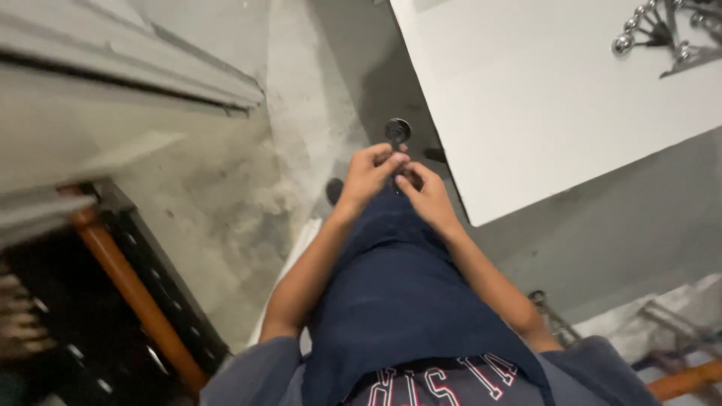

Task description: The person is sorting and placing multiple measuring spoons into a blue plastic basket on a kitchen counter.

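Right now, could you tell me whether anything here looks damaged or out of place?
Nothing stands out. Both hands, left and right, hold a small dark round part; the floor is stained but unbroken.

Workshop — concrete floor [301,98], metal racking [143,301], workbench [541,98].

No package, label, sign or screen is to be seen anywhere in the frame. The only lettering is found at the bottom centre, where white block letters outlined in red are printed in an arc across the grey sweatshirt [444,385]; they are partly covered by the dark blue apron [398,293] lying over it.
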